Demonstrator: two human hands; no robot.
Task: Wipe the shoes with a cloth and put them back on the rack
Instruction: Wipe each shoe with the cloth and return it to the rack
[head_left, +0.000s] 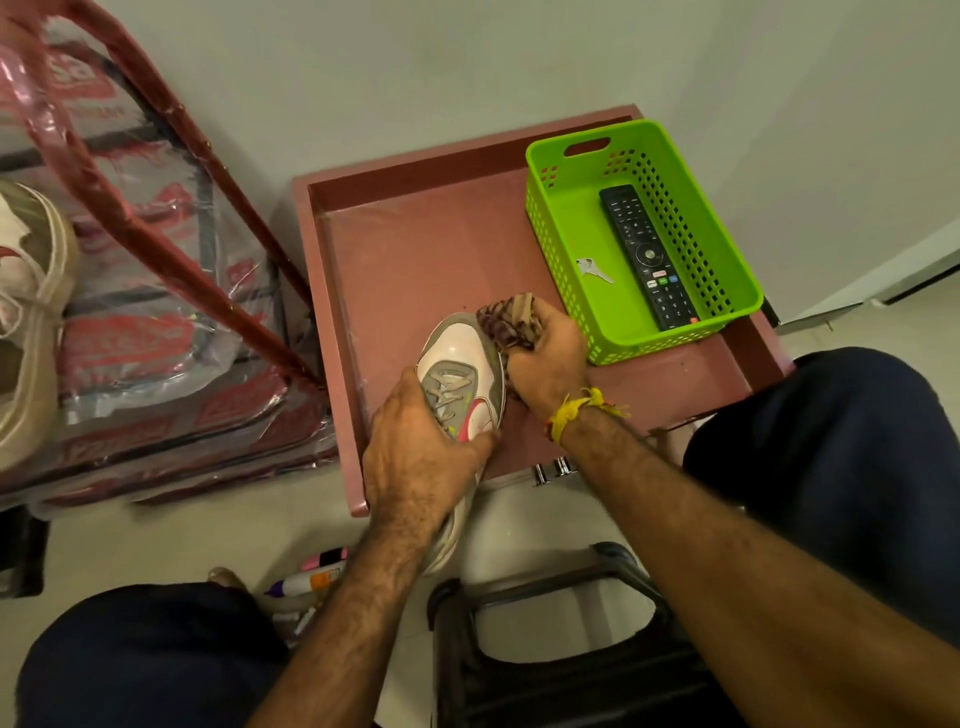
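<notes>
A white and grey sneaker with pink accents lies toe-away over the front of a reddish tray-top table. My left hand grips it around the laces and midfoot. My right hand, with a yellow thread on the wrist, holds a bunched striped cloth against the shoe's right side near the toe. Another pale sneaker sits on the plastic-covered shoe rack at the left.
A green perforated basket on the table's right side holds a black remote and a key. A dark stool frame stands between my knees. Small bottles lie on the floor below the table.
</notes>
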